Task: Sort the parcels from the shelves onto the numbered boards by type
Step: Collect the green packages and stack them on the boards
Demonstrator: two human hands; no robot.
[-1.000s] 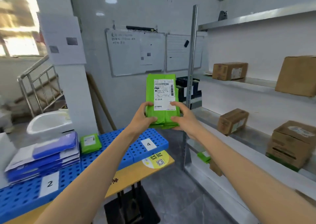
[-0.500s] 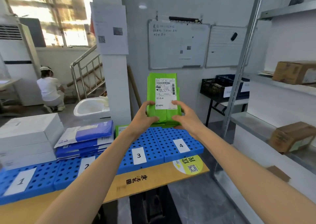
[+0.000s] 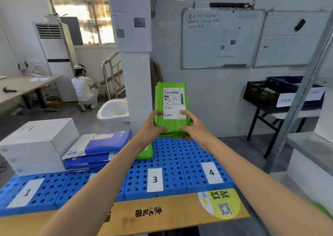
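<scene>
Left hand and right hand hold a stack of green parcels upright, label facing the camera. The fingers curl round its lower end, over the far edge of blue board 3 and board 4 on the counter.

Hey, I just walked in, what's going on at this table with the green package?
A person is sorting parcels. The left hand and right hand grip a green bundle upright over the far end of board 3 and board 4. One green parcel already lies on board 3. Blue mailers are stacked alongside, and white boxes sit on board 1.
</scene>
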